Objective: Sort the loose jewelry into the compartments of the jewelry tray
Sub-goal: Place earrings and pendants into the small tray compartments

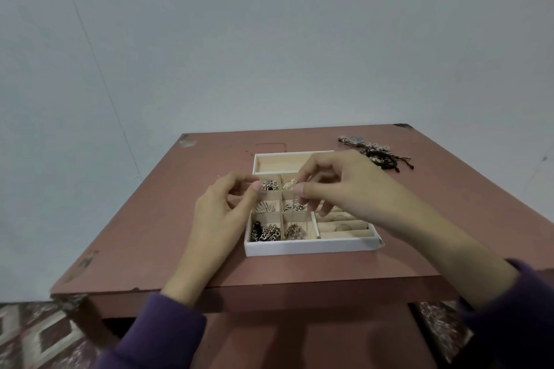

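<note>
a patterned carpet (39,335) shows at lower left, below the chipped near-left corner of the reddish table (168,219). between the table's left edge and the tray we see a wide stretch of tabletop, and a narrower strip runs along the near edge.

our left hand (221,213) hovers over the tray's left wall, fingers curled, thumb and forefinger tips close together. whether they pinch anything fine, we cannot tell.

the jewelry tray (299,249) sits mid-table, its white front wall square to the near edge. six small compartments on its left side hold tangles of metal pieces. ring rolls fill its right side.

our right hand (353,186) reaches in over the tray's right half. thumb and forefinger pinch a small gold piece (289,185) above the far middle compartment.

well apart, near the far right corner, a watch (355,139) lies just beside a heap of braided bracelets (382,157). more tabletop shows between them and the right edge.
</note>
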